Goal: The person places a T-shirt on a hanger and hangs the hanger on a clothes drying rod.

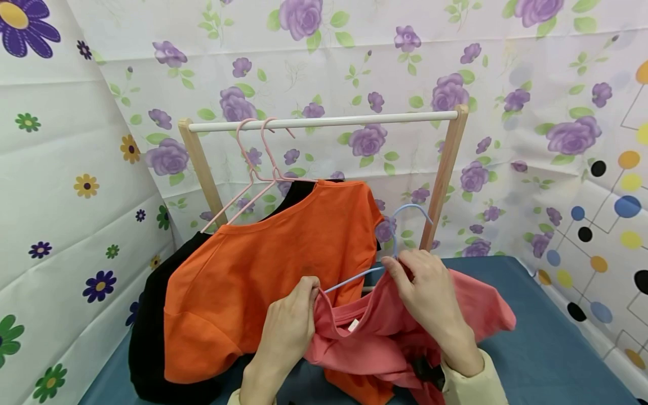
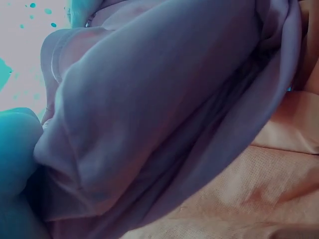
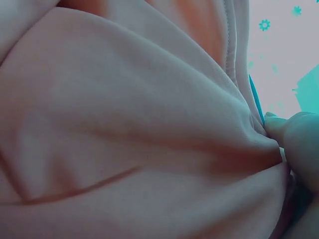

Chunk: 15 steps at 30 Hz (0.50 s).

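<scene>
A pink shirt (image 1: 354,349) with a small white neck label hangs between my two hands. My left hand (image 1: 288,320) pinches the left side of its neckline. With my right hand (image 1: 430,292) I grip the neckline's other side, up near the base of a blue hanger's hook. The blue hanger (image 1: 354,278) shows one arm running down toward my left fingers, while its far arm is hidden by the shirt. In the left wrist view, shirt cloth (image 2: 139,99) fills most of the picture. Gathered cloth (image 3: 199,124) runs to my right fingertips in the right wrist view.
A clothes rack with a white rail (image 1: 329,120) and wooden posts stands behind. An orange shirt (image 1: 263,270) and a black garment (image 1: 152,337) hang there on pink hangers (image 1: 243,191), left of my hands. Blue cloth (image 1: 552,349) covers the table. Flowered sheets (image 1: 354,67) surround it.
</scene>
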Each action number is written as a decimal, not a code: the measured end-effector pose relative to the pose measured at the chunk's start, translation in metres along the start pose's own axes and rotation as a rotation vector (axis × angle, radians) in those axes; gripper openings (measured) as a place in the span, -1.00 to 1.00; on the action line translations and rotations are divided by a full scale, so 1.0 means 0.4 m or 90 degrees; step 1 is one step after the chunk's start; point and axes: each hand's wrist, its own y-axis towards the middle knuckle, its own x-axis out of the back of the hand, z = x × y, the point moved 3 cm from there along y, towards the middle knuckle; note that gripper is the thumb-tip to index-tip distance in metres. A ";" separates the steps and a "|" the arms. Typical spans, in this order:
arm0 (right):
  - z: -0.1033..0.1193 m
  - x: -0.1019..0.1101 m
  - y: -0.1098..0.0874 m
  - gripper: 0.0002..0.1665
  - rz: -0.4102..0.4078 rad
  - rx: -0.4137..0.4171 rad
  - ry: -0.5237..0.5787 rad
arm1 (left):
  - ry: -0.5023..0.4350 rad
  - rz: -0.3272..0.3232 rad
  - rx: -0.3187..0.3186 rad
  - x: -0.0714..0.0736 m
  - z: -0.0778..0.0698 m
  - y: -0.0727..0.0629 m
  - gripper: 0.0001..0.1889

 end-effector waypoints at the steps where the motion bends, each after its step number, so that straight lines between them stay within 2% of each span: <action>1: 0.003 -0.002 0.000 -0.51 -0.003 0.004 0.001 | 0.000 0.000 0.000 0.000 0.001 0.000 -0.88; 15: 0.040 -0.034 -0.010 -0.53 -0.003 0.027 -0.007 | -0.018 0.014 0.001 0.000 -0.005 0.000 -0.86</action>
